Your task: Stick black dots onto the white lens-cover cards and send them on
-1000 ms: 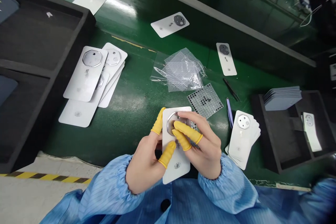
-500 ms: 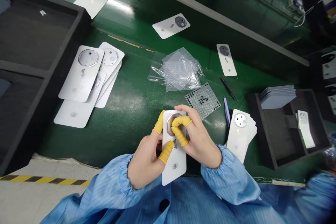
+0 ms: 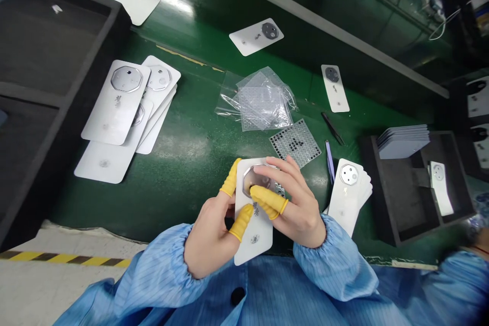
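While the left hand (image 3: 212, 234) grips the white panel (image 3: 244, 250), the right hand (image 3: 303, 220) pinches, on what I can't tell. Gentle pressure beneath those fingertips (image 3: 259, 193) suits.

Left hand (image 3: 211, 237) gripping the white panel (image 3: 255, 249) at its left edge, yellow covers on thumb and finger; right hand (image 3: 300, 209) right in there, yellow-covered fingertips down at the octagonal ring (image 3: 249, 178)! Just beyond lies the black-dotted sheet (image 3: 298, 143), clear plastic bags (image 3: 265, 102) behind it, a purple tool (image 3: 329, 160) off right beside fanned white panels (image 3: 343, 201).
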The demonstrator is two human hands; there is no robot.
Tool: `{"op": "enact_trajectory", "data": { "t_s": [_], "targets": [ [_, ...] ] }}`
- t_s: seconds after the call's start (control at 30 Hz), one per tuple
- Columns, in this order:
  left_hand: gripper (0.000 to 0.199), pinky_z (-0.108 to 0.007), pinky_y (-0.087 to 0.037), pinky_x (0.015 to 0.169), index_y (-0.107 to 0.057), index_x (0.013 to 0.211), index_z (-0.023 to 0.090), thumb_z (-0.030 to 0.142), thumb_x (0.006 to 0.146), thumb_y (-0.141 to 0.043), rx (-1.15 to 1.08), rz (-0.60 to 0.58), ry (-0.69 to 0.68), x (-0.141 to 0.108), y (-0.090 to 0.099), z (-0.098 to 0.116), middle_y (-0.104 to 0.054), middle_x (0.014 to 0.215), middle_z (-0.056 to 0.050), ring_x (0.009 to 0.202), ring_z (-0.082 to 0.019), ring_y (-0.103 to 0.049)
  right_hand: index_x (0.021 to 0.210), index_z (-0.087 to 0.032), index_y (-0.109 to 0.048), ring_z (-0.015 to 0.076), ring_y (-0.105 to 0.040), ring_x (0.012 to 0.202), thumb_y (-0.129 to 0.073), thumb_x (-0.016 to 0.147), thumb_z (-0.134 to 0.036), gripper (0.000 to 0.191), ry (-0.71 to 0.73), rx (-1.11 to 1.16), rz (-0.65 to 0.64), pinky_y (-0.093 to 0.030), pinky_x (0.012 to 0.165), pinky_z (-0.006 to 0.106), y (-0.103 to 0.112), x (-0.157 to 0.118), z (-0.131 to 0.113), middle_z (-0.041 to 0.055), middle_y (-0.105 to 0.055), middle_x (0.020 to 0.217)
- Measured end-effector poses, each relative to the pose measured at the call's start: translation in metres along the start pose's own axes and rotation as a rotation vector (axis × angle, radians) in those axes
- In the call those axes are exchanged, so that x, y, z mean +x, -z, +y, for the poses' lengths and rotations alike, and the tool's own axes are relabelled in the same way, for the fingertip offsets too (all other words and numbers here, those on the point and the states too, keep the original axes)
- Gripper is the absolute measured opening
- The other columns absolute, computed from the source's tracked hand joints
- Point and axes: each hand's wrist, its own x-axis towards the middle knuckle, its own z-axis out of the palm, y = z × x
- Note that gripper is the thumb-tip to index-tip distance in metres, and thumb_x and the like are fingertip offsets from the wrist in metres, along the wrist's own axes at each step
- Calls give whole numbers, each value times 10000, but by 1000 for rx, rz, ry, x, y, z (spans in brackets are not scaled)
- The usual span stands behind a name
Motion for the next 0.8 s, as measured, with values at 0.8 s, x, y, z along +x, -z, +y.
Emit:
{"op": "enact_trajectory", "data": {
  "t_s": [0.8],
  "targets": [
    [525, -229, -580, 678, -519, 1292, 304, 92, 824, -628, -98, 37, -39, -2, 0, 6, -738, 1023, -31, 820, -175, -713, 1200, -204, -591, 282, -482, 1305, -550, 870, -129, 340, -96, 271, 92, -440, 1047, 560, -3, 6, -10, 135, -516, 1391]
  ]
}}
